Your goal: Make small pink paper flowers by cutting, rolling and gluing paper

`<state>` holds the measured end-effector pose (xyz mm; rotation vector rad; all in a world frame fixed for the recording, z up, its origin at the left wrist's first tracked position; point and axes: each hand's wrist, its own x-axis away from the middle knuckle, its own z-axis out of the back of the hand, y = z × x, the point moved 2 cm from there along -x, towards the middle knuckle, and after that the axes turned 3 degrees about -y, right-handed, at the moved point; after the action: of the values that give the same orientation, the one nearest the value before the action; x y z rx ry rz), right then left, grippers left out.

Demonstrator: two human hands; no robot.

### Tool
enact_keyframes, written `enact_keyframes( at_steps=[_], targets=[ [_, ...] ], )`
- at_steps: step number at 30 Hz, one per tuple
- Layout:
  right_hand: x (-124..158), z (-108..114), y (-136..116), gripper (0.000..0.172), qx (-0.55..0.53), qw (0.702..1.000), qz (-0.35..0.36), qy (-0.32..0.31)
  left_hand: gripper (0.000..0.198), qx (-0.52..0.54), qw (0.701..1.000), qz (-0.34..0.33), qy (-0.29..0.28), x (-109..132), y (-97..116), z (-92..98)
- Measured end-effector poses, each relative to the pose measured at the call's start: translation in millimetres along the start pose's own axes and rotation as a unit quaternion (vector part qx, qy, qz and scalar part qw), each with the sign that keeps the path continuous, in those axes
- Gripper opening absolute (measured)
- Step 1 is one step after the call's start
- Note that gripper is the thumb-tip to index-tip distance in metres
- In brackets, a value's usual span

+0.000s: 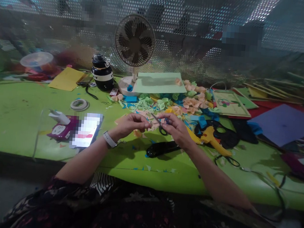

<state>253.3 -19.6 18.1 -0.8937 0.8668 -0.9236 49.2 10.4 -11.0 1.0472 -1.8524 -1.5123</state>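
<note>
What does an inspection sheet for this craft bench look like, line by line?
Surface: green table, strewn with paper offcuts.
Job's things: small scissors in the right hand; left hand pinches a small paper piece, too small to tell more.
Clutter: paper scrap pile, tape roll, yellow glue gun, black stapler-like tool, phone, purple sheet.
Fingers: both hands closed, raised just above the table.
Cables: black cord trailing from the glue gun over the table's near edge.
Surroundings: desk fan, black bottle, perforated screen behind.
</note>
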Motion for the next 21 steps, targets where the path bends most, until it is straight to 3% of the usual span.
enact_keyframes(
  at_steps=[4, 12, 15, 17, 21],
  targets=[
    [-0.1, -3.3, -7.0, 0.021, -0.033, 0.995, -0.039, -0.081, 0.028, -0.022, 0.998, 0.026, -0.057, 0.6, -1.5, -1.9],
    [3.6, -10.9, -6.8, 0.024, -0.116, 0.975, -0.108, -0.159, 0.033, -0.023, 0.998, 0.027, -0.059, 1.1, -3.4, -2.0],
    [5.0, -16.5, -3.8, 0.028, -0.133, 0.965, -0.14, -0.177, 0.038, -0.015, 0.999, 0.015, -0.035, -0.1, -5.5, -2.9],
    [4.2, -19.4, 0.3, 0.03, -0.16, 0.966, -0.149, -0.137, 0.041, 0.013, 1.0, 0.011, 0.0, -1.3, -6.8, -3.1],
    [-0.6, -20.4, 9.4, 0.035, -0.206, 0.969, -0.136, 0.02, 0.045, 0.05, 0.998, 0.032, 0.038, -1.3, -8.3, -5.8]
  ],
)
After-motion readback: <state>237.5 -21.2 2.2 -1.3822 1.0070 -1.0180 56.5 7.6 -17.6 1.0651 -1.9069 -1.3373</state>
